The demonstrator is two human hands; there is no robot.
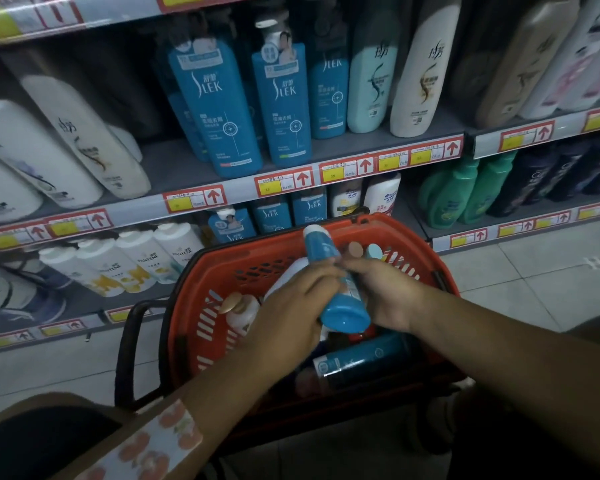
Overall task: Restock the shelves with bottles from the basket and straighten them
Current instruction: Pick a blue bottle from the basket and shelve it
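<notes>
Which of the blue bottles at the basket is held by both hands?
The blue bottle with the white cap, gripped by the left hand and right hand; the darker blue bottle lies untouched inside the basket.

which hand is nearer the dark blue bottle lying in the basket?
Right. The right hand is just above the dark blue bottle; the left hand is farther off to its left.

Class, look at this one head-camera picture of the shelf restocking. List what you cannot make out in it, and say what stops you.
- Front label of the blue bottle, head view: covered by the left hand and right hand.
- Prices on the shelf tags: too small and blurred.
- How many bottles lie in the red basket: hidden by hands, forearms and shadow.
- White bottles at left: cut off by the frame edge.
</notes>
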